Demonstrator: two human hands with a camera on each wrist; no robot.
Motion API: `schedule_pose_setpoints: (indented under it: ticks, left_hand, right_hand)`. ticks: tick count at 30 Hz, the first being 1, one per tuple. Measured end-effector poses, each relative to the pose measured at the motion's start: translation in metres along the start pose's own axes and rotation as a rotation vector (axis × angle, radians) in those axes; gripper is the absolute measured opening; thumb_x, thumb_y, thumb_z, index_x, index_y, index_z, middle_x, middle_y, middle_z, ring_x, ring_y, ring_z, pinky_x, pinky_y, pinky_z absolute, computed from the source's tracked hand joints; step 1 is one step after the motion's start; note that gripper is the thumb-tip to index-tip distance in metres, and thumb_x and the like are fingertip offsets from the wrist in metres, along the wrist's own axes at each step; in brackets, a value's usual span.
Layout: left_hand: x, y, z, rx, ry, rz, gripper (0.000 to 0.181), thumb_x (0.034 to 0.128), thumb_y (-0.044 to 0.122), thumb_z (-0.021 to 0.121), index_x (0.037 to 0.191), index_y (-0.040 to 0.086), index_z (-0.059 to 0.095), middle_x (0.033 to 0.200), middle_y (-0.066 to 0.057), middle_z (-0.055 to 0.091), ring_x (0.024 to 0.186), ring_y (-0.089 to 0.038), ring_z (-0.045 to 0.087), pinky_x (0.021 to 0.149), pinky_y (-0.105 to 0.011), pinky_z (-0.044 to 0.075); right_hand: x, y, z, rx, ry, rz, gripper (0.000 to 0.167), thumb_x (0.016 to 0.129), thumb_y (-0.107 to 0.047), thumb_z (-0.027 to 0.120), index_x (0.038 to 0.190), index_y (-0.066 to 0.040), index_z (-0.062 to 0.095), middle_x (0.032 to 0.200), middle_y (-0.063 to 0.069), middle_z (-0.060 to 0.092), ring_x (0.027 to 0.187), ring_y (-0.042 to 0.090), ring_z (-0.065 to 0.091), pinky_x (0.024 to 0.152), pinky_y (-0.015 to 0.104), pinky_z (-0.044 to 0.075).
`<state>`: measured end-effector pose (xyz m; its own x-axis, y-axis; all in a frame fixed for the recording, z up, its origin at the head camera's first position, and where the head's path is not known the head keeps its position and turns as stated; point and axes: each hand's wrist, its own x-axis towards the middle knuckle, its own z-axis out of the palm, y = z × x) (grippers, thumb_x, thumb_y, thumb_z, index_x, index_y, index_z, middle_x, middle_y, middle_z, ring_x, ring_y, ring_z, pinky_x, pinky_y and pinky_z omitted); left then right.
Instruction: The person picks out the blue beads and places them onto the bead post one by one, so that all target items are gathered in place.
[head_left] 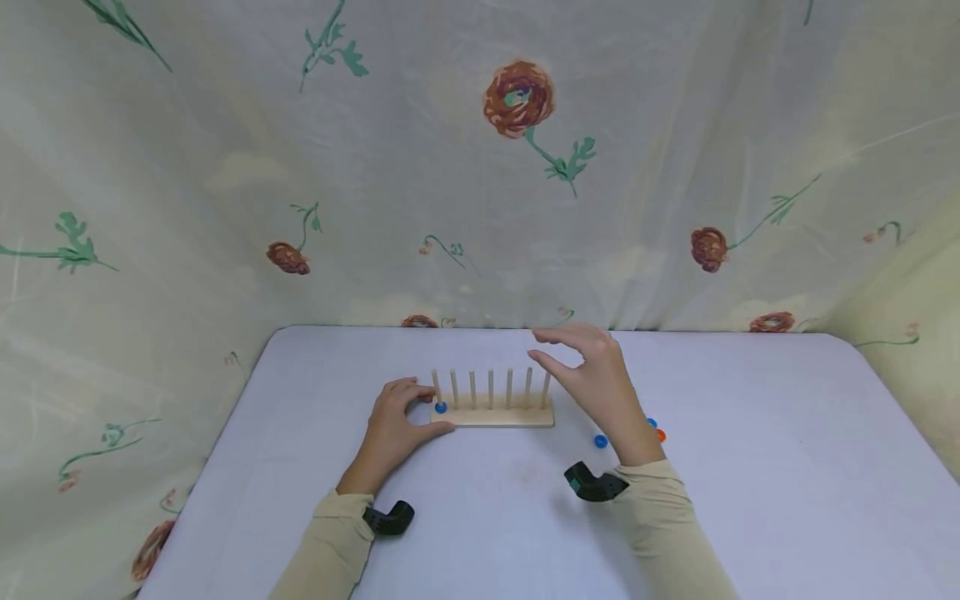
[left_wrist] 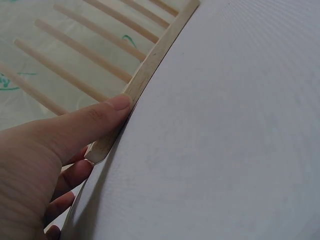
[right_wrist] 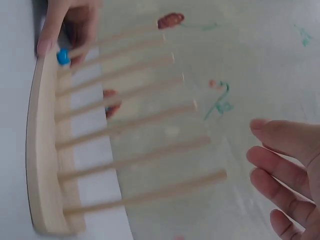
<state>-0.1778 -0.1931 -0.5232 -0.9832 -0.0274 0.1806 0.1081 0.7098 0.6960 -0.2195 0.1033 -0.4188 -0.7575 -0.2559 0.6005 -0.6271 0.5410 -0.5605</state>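
A wooden base (head_left: 491, 421) carries a row of several upright pegs, and a blue bead (head_left: 441, 407) sits at the foot of the leftmost peg. My left hand (head_left: 393, 429) grips the base's left end, thumb on the front edge and fingers behind; the left wrist view shows the thumb (left_wrist: 95, 120) pressed on the wood. My right hand (head_left: 600, 383) is raised by the right end of the row, thumb and fingers apart with nothing between them. In the right wrist view that hand (right_wrist: 290, 175) is beyond the peg tips, touching none of them.
On the white table (head_left: 787, 467), a blue bead (head_left: 601, 442) lies below my right wrist. Another blue bead (head_left: 652, 423) and an orange bead (head_left: 661, 435) lie to its right, partly behind the forearm. A flowered curtain (head_left: 420, 167) hangs behind the table.
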Motion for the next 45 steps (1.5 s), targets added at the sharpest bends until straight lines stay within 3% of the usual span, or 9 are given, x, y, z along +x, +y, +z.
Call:
schedule_pose_setpoints:
  ticks: [3, 8, 18, 24, 32, 38, 41, 45]
  left_hand:
    - [0.0, -0.001, 0.001, 0.007, -0.001, -0.002, 0.057, 0.0707, 0.036, 0.096, 0.119, 0.013, 0.075, 0.143, -0.015, 0.062, 0.142, -0.034, 0.048, 0.12, -0.056, 0.04]
    - [0.0, 0.0, 0.001, 0.012, 0.003, 0.003, 0.057, 0.0703, 0.035, 0.096, 0.118, 0.012, 0.075, 0.142, -0.015, 0.062, 0.141, -0.035, 0.048, 0.119, -0.057, 0.04]
    - [0.0, 0.0, 0.001, 0.015, 0.008, 0.015, 0.057, 0.0706, 0.035, 0.096, 0.118, 0.011, 0.075, 0.14, -0.016, 0.063, 0.141, -0.036, 0.049, 0.118, -0.059, 0.04]
    - [0.0, -0.001, 0.001, 0.011, 0.006, 0.017, 0.057, 0.0711, 0.036, 0.096, 0.118, 0.011, 0.075, 0.141, -0.016, 0.063, 0.141, -0.036, 0.049, 0.118, -0.059, 0.04]
    - [0.0, 0.001, 0.001, 0.0, 0.007, 0.02, 0.057, 0.0709, 0.036, 0.096, 0.118, 0.011, 0.075, 0.142, -0.017, 0.062, 0.141, -0.036, 0.048, 0.118, -0.059, 0.04]
    - [0.0, 0.0, 0.001, 0.021, 0.008, 0.021, 0.056, 0.0711, 0.036, 0.096, 0.118, 0.012, 0.075, 0.143, -0.017, 0.061, 0.141, -0.036, 0.049, 0.117, -0.06, 0.041]
    - [-0.001, 0.0, 0.0, 0.018, 0.01, 0.02, 0.056, 0.0711, 0.035, 0.096, 0.118, 0.012, 0.075, 0.143, -0.017, 0.061, 0.14, -0.036, 0.049, 0.117, -0.06, 0.041]
    - [0.0, 0.001, 0.0, 0.012, 0.0, 0.019, 0.056, 0.0717, 0.036, 0.095, 0.118, 0.011, 0.075, 0.143, -0.017, 0.061, 0.141, -0.036, 0.048, 0.117, -0.06, 0.041]
  right_hand:
    - [-0.007, 0.012, -0.013, -0.013, 0.015, 0.035, 0.028, 0.085, -0.014, 0.086, 0.111, -0.01, 0.08, 0.106, 0.008, 0.08, 0.106, 0.03, 0.072, 0.102, 0.055, 0.049]
    - [-0.02, 0.026, -0.03, -0.061, -0.03, 0.106, 0.028, 0.085, -0.015, 0.086, 0.112, -0.01, 0.079, 0.107, 0.008, 0.08, 0.106, 0.029, 0.07, 0.099, 0.055, 0.05]
    - [-0.049, 0.043, -0.046, -0.152, -0.259, 0.154, 0.027, 0.086, -0.018, 0.085, 0.112, -0.011, 0.08, 0.106, 0.007, 0.08, 0.106, 0.031, 0.072, 0.106, 0.065, 0.045]
    - [-0.063, 0.051, -0.05, -0.184, -0.382, 0.155, 0.024, 0.086, -0.019, 0.085, 0.108, -0.011, 0.081, 0.101, 0.003, 0.081, 0.101, 0.026, 0.073, 0.102, 0.059, 0.05]
    - [-0.077, 0.061, -0.053, -0.224, -0.47, 0.133, 0.021, 0.082, -0.02, 0.089, 0.101, -0.013, 0.083, 0.085, -0.01, 0.076, 0.082, 0.012, 0.068, 0.091, 0.048, 0.057]
    - [-0.081, 0.064, -0.053, -0.262, -0.533, 0.156, 0.022, 0.08, -0.024, 0.09, 0.1, -0.018, 0.084, 0.093, -0.006, 0.076, 0.089, 0.014, 0.067, 0.086, 0.044, 0.059]
    - [-0.082, 0.066, -0.051, -0.284, -0.549, 0.167, 0.021, 0.08, -0.026, 0.09, 0.099, -0.02, 0.084, 0.096, -0.005, 0.074, 0.09, 0.015, 0.064, 0.084, 0.042, 0.059]
    - [-0.087, 0.07, -0.047, -0.303, -0.525, 0.12, 0.018, 0.079, -0.026, 0.091, 0.094, -0.021, 0.084, 0.092, -0.006, 0.069, 0.086, 0.01, 0.058, 0.077, 0.033, 0.054]
